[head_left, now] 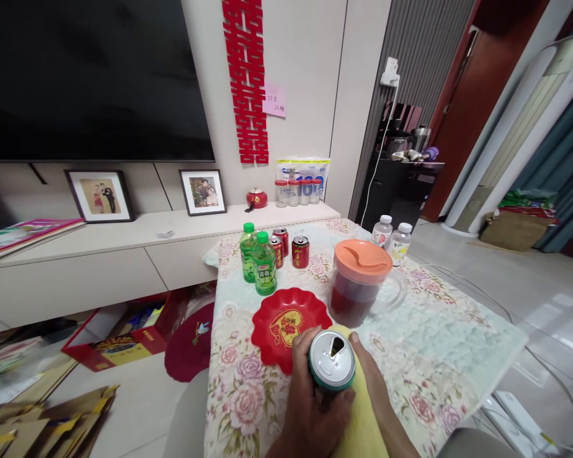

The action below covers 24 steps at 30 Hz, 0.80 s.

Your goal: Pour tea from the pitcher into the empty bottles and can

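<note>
My left hand [310, 407] is wrapped round an opened drink can [332, 362] with a silver top and a green side, held above the near part of the table. My right hand [371, 375] grips a yellow cloth [361, 416] along the can's right side; its fingertips are partly hidden behind can and cloth. Just beyond the can lies a red scalloped plate [291, 302] with a gold heart design. A clear pitcher [353, 299] with an orange lid and dark red liquid stands behind the cloth.
Two green drink bottles [265, 267] and three red cans [300, 252] stand farther back on the floral tablecloth [248, 388]. Two white-capped bottles [400, 245] are at the right behind the pitcher. A white cabinet [172, 232] runs beyond, holding several red-lidded jars [304, 193].
</note>
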Tool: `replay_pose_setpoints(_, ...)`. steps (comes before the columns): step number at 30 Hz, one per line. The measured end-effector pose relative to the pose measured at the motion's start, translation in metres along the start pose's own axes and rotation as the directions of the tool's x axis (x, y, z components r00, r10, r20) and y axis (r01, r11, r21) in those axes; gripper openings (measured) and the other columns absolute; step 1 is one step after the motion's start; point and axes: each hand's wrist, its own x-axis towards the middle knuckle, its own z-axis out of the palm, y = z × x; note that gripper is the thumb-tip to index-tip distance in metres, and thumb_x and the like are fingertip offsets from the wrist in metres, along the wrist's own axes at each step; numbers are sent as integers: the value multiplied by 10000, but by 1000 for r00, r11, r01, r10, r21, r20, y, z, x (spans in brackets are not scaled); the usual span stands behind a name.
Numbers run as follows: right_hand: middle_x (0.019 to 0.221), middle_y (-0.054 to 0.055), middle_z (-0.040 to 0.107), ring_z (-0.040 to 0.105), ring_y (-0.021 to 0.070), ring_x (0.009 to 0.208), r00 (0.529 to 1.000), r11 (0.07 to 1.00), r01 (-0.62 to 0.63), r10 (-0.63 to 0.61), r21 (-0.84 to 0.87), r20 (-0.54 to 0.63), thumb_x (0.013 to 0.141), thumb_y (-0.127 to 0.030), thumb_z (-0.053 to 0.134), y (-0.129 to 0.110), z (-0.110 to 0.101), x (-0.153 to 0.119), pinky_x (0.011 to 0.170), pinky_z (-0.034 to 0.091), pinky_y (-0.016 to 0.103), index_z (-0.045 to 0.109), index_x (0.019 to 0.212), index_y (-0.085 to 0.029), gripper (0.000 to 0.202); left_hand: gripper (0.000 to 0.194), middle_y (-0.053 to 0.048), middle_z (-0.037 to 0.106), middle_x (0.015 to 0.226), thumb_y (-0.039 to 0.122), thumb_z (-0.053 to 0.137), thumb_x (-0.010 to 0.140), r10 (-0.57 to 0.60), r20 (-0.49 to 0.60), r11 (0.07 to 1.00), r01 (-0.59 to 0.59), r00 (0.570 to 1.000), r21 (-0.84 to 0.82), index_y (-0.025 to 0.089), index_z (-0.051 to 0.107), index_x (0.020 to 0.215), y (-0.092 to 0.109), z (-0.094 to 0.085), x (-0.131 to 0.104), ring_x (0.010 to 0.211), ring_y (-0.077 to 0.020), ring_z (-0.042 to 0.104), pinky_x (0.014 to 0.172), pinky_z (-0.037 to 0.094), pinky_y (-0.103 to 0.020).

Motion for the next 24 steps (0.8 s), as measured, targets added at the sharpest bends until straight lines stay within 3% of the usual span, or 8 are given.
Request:
replay_pose_setpoints(4,828,55,749,650,267,816,998,998,29,-26,-56,52,867,-815,535,-6,-8,0,799,540,378,657,795,-246,586,713,-160,554,1465,440,748,868,-141,-45,989,139,989,-53,214,452,1476,6,-3,0,1346,-346,575,1166,484,-490)
replay_pose_setpoints(7,981,74,759,648,272,935,988,976,74,-45,-204,146,942,-740,490,-11,-20,-1,892,502,381,674,942,-229,543,700,-157,550,1483,417,748,882,-210,-173,973,188,962,-135,237,423,1475,9,-4,5,1335,-319,595,1129,519,-465)
replay_pose_setpoints(11,863,48,747,654,250,832,921,923,100,56,-372,386,938,-696,544,-12,-34,-1,800,519,357,697,846,-212,515,725,-136,649,1309,449,802,832,-248,-312,960,190,917,-203,242,433,1421,9,-6,14,1130,-288,700,973,598,-426)
replay_pose_setpoints(15,874,36,765,676,241,823,866,918,128,81,-375,494,955,-659,558,-6,-32,0,778,531,341,744,881,-213,488,727,-111,663,1227,479,783,842,-303,-373,946,230,877,-227,254,403,1419,13,-7,19,1040,-265,714,891,613,-404)
replay_pose_setpoints(19,1084,85,787,694,301,1032,888,916,175,12,-361,460,962,-651,556,0,-24,1,967,524,420,773,1053,-228,484,711,-111,676,1202,471,796,820,-298,-384,951,240,874,-192,245,408,1372,20,-7,22,1058,-272,715,900,607,-397)
replay_pose_setpoints(21,1218,109,763,660,324,1165,913,908,195,-30,-371,407,968,-630,556,1,-21,1,1075,472,462,763,1173,-241,485,685,-128,680,1243,467,782,829,-292,-391,953,234,873,-190,245,412,1360,23,-6,23,1085,-279,715,915,604,-408)
replay_pose_setpoints(24,1337,124,699,594,315,1286,914,916,196,-42,-349,404,1002,-558,504,-3,-21,0,1177,379,491,729,1291,-244,483,682,-151,682,1297,451,780,825,-277,-417,959,222,866,-177,241,421,1365,26,-6,25,1118,-294,718,926,603,-419)
